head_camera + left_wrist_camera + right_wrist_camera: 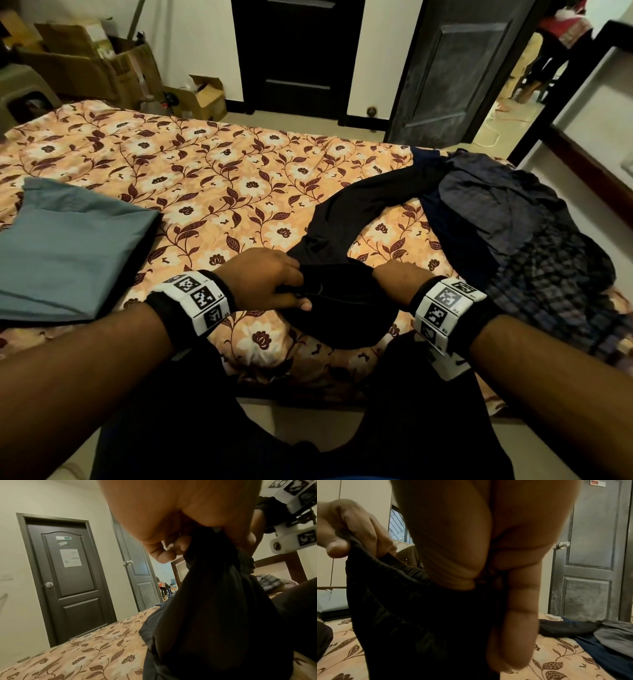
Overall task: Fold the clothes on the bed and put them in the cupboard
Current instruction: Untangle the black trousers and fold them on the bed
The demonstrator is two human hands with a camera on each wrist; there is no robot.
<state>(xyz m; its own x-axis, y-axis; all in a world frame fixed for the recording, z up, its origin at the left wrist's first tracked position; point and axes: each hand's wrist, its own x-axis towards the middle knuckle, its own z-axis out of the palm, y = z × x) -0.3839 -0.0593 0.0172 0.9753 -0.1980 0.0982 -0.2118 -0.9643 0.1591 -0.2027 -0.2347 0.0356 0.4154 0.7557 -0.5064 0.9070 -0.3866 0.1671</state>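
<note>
Black trousers (pixel 342 308) hang over the near edge of the bed (pixel 205 178), their legs trailing back toward a pile of dark and checked clothes (pixel 507 222) at the right. My left hand (pixel 274 284) pinches the waistband's left end, thumb under the cloth. My right hand (pixel 394 277) grips the waistband's right end, its fingers hidden in the fabric. In the left wrist view my left hand's fingers (pixel 171 547) bunch the black trousers (pixel 214 615). The right wrist view shows my right hand (pixel 488 574) curled on the elastic band (pixel 412 572). A folded grey-blue garment (pixel 68 246) lies at the left.
Cardboard boxes (pixel 102 58) stand beyond the bed's far left. A dark closed door (pixel 298 54) faces me, and an open door (pixel 459 68) leads to another room where a person (pixel 561 31) stands. My legs are against the bed's near edge.
</note>
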